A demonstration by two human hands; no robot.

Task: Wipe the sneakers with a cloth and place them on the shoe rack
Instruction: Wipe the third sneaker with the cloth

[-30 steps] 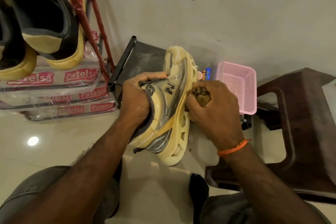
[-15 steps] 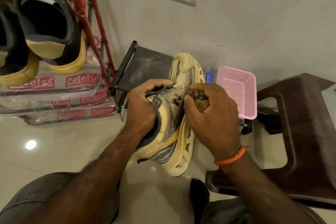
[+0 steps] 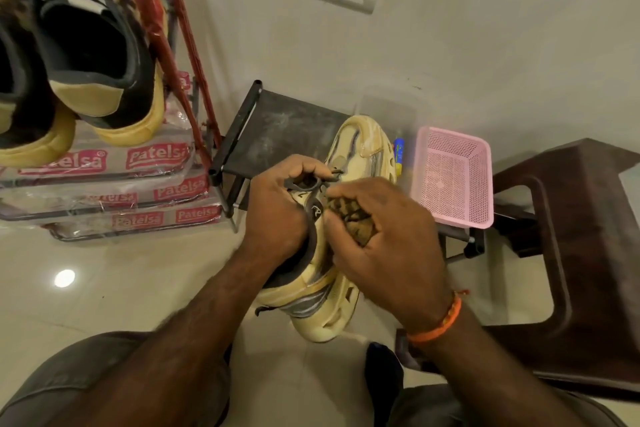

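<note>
Cloth (image 3: 351, 218) against held sneaker (image 3: 360, 152)

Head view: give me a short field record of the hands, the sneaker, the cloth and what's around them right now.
left hand: grips the sneaker at its collar
right hand: holds the cloth bunched against the sneaker's side
sneaker: cream and grey, held up off the floor, sole turned right
cloth: brown, wadded
shoe rack: left, red frame, two dark sneakers on it
pink basket: right of the sneaker
brown stool: far right
</note>
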